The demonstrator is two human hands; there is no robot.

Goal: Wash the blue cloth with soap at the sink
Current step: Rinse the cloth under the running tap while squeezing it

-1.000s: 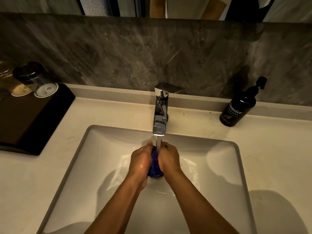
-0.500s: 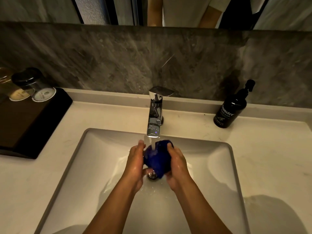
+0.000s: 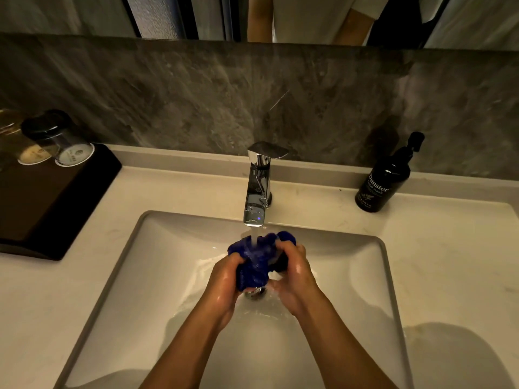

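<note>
you are working the blue cloth (image 3: pixel 257 259) directly under the tap (image 3: pixel 258 189), in the running stream, over the drain of the sink (image 3: pixel 157 276). your left hand (image 3: pixel 224 279) is gripping the near-left side of the bundle, fingers curled into it; your right hand (image 3: pixel 295 273) is gripping the right side, fingers folded over the top edge. both hands are wet and glossy.

change noted: a second ago the cloth was being pressed flat between your two palms as a narrow strip below the tap. half a second ago it was bulging out between them. it is now being opened wider, with bunched folds spreading left and right of the stream, and your hands are sitting further apart on it. judgement: you are moving from squeezing to loosening the fabric, so that water is reaching the inner folds. that is reading as rinsing or wetting, not finishing.

soap status: the dark pump bottle (image 3: pixel 384 183) is standing on the counter, well right of the tap, untouched at this moment. no lather is showing on the cloth; whether soap is already in it cannot be told.

left of the tap, a black tray (image 3: pixel 47 209) is carrying upturned glasses (image 3: pixel 60 141).
</note>
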